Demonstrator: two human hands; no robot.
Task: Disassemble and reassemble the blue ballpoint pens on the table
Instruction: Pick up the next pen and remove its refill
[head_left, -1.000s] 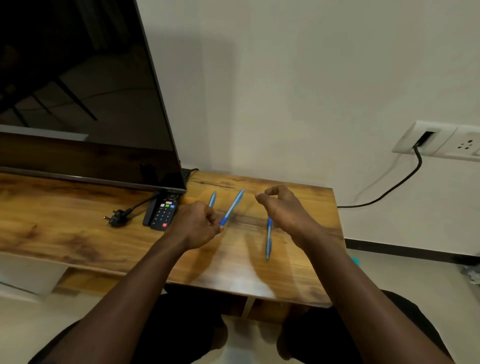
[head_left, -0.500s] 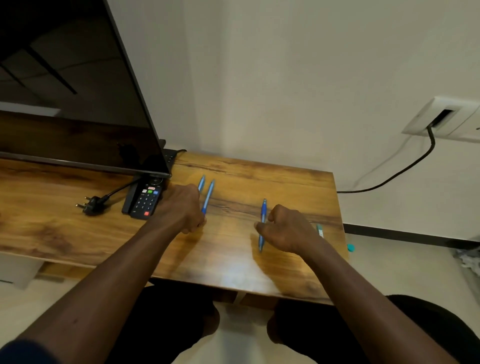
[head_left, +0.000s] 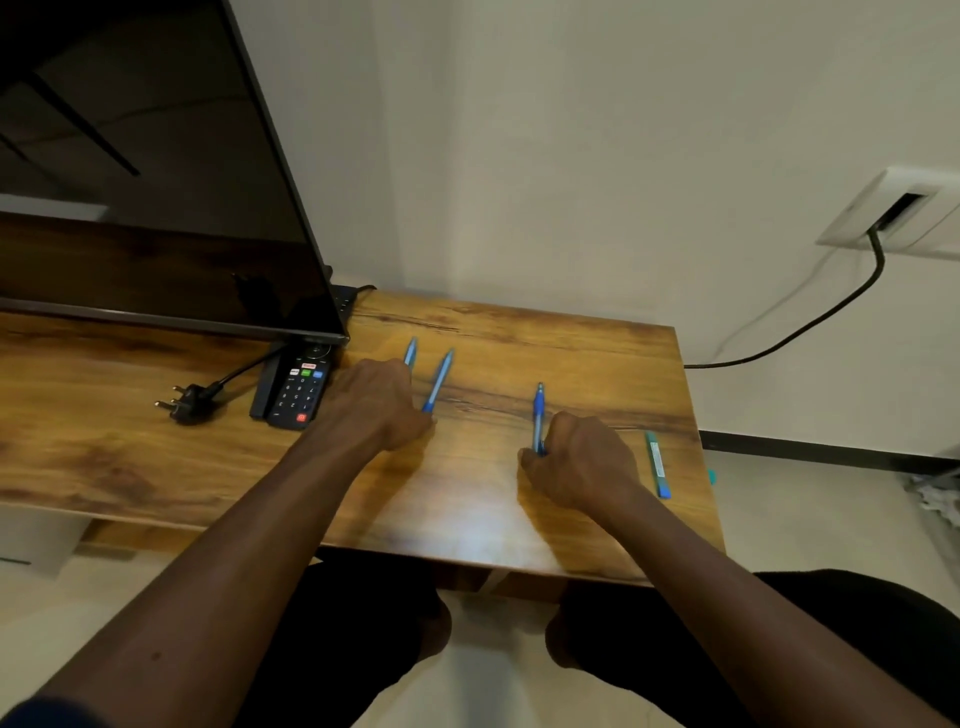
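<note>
The left grip (head_left: 374, 405) clasps the near end of a blue pen (head_left: 439, 382) lying on the tabletop (head_left: 519, 519), just beside a second pen (head_left: 410, 353). The right grip (head_left: 576, 462) pinches the near end of a third pen (head_left: 538, 413), well apart.

Right hand (head_left: 576, 462) gripping pen (head_left: 538, 415), wooden table (head_left: 597, 364)

Landmark: remote control (head_left: 298, 389).
Behind it: television (head_left: 156, 208) stands over its far end and blocks the way.
Left of it: plug (head_left: 182, 404) and cord.
Just right: left hand (head_left: 376, 408), with first pen (head_left: 410, 354) and second pen (head_left: 439, 382) beside it.
Further right: a gap of bare table (head_left: 488, 374), then third pen (head_left: 538, 415), near end pinched by right hand (head_left: 576, 462).
Farthest right: green-blue pen (head_left: 656, 462) by the table edge.
Nearer than remote: open wood along the front edge.
</note>
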